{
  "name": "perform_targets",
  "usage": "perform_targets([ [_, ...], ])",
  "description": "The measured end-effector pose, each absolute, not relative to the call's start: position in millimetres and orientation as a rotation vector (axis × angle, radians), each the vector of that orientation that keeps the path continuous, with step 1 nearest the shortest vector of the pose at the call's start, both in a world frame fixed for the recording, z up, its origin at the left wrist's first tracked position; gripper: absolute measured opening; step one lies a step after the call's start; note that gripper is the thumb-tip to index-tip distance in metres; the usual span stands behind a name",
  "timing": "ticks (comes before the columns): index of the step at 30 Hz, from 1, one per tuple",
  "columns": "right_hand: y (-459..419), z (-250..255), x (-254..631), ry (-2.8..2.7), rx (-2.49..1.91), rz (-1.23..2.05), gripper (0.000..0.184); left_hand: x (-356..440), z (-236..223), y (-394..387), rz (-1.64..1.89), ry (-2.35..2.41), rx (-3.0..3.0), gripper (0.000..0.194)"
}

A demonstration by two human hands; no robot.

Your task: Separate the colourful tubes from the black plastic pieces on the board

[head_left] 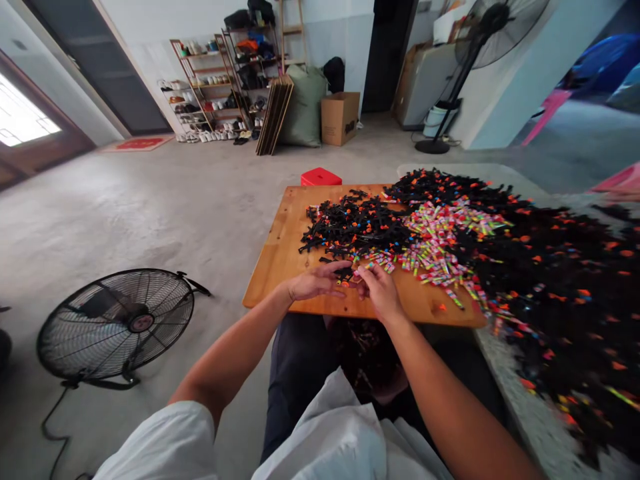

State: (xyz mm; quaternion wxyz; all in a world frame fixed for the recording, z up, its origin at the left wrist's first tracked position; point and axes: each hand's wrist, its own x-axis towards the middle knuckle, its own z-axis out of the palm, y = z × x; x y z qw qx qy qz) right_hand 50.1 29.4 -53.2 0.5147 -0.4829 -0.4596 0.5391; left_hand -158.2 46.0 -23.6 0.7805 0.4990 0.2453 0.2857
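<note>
My left hand (320,281) is over the near edge of the wooden table, its fingers closed round a small black plastic piece (344,273) with orange and yellow at its lower end. Right beside it, the thumb and fingers of my right hand (379,288) are pinched together against the same spot. What the right fingertips grip is too small to make out. Just beyond the hands lies a heap of similar black pieces (357,223) with orange and blue bits. To its right is a pile of small, brightly printed tubes (435,240), mostly pink, white and yellow-green.
The wooden table (273,250) meets a stone-like surface (505,373) at right, covered by a larger heap of black pieces (565,287). A red stool (321,177) stands behind the table. A floor fan (120,327) is on the left. Shoe racks (210,83) line the wall.
</note>
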Motion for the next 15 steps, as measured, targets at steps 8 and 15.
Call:
perform_targets([
  [8,16.9,-37.2,49.3,-0.913,-1.092,1.423,0.043,-137.4,-6.6,32.9,0.619,1.082,1.505,0.051],
  [15,9.0,-28.7,53.2,-0.682,-1.006,1.487,0.040,-137.9,-17.9,41.0,1.025,1.033,0.992,0.056],
])
